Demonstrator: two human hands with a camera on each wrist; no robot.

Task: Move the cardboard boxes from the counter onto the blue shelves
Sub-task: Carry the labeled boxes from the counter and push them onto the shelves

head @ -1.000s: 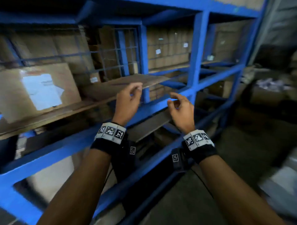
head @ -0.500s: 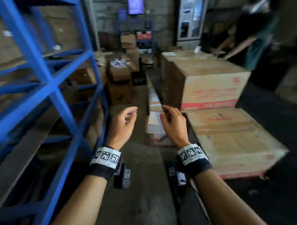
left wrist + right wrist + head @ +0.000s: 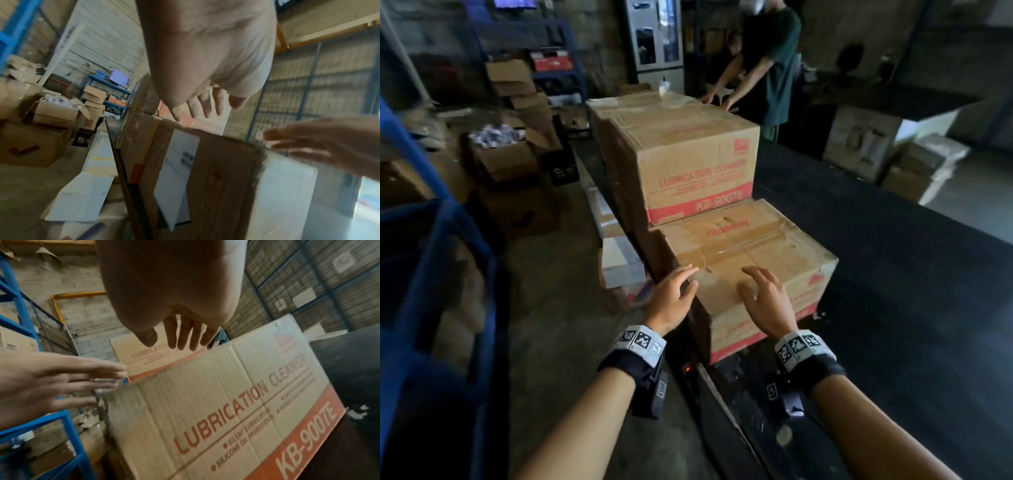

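Observation:
A low cardboard box [image 3: 750,246] with red print lies at the near end of the black counter [image 3: 893,257]. Behind it a taller "Lubrication Cleaner" box [image 3: 688,161] stands on others. My left hand [image 3: 674,291] hovers over the near box's left top edge, fingers spread and holding nothing. My right hand [image 3: 763,294] hovers over its near top, fingers also straight. The left wrist view shows the left hand [image 3: 205,104] above the box's labelled side [image 3: 216,178]. The right wrist view shows the right hand [image 3: 180,337] above the printed front [image 3: 226,402]. The blue shelf frame [image 3: 431,257] stands at my left.
Another person [image 3: 770,68] leans on the boxes at the counter's far end. Open cardboard boxes [image 3: 506,154] crowd the floor at the left, and white boxes [image 3: 619,260] lie on the floor against the counter. More cartons [image 3: 921,164] sit at the far right.
The view has swung from the blue shelves round to the counter. Both hands, empty throughout, have come forward over the nearest box.

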